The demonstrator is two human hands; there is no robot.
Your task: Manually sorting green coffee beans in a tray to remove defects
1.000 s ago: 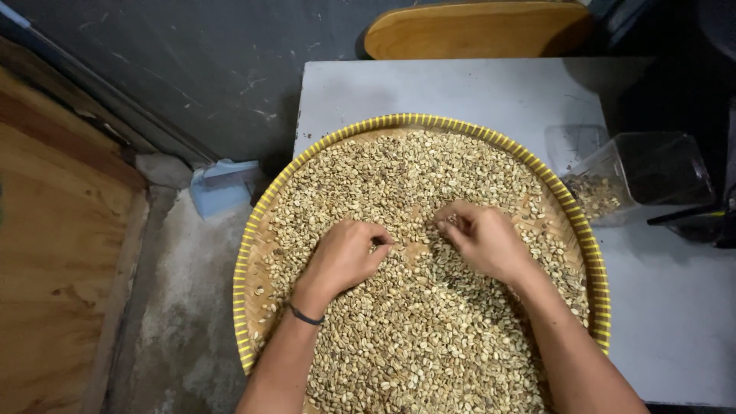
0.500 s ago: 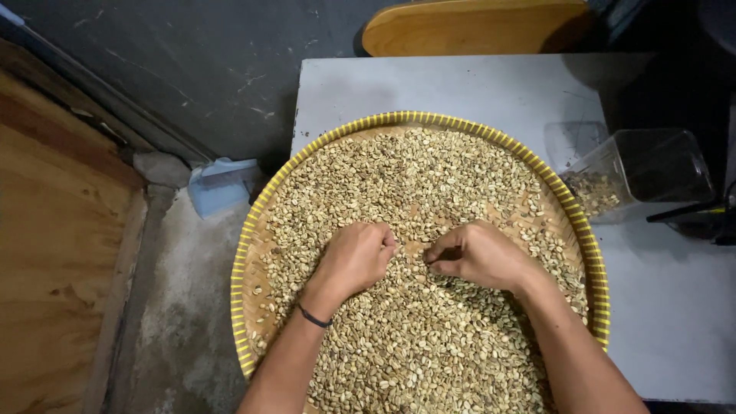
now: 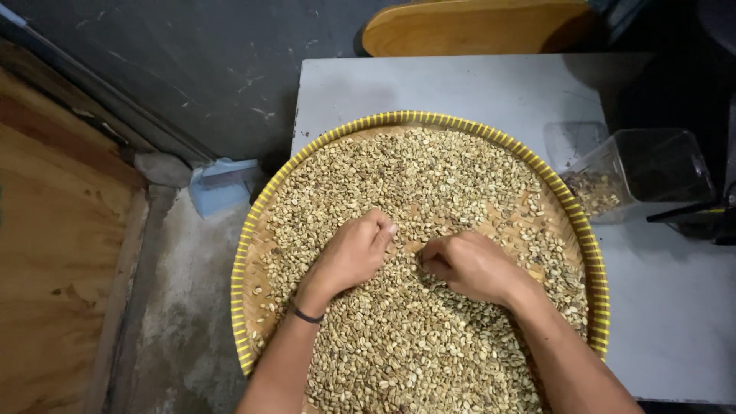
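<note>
Head view: looking straight down on a round woven tray [image 3: 264, 201] with a yellow rim, lying on a grey table [image 3: 460, 84] and overhanging its left edge
Beans: pale green-tan beans [image 3: 414, 176] cover most of the tray, thinner near the left and right rim where the woven base shows
Left hand: left hand [image 3: 349, 257] lies palm down on the beans near the tray's middle, fingers loosely curled with the tips pressed into the beans; whether it grips any cannot be told
Right hand: right hand [image 3: 468, 267] rests just beside the left, fingers curled inward into a loose fist on the beans, thumb tucked towards the fingertips; anything pinched there is hidden
Gap between hands: narrow, the fingertips near each other but apart
Wrist: a thin dark band [image 3: 307, 315] circles the left wrist
Container: a clear plastic container [image 3: 644, 172] lies tilted on the table just right of the tray, with a small heap of darker bits at its low end
Surroundings: a wooden seat [image 3: 475, 27] beyond the table's far edge; a light blue dustpan [image 3: 222, 184] on the concrete floor to the left; a plywood panel [image 3: 54, 253] at the far left
</note>
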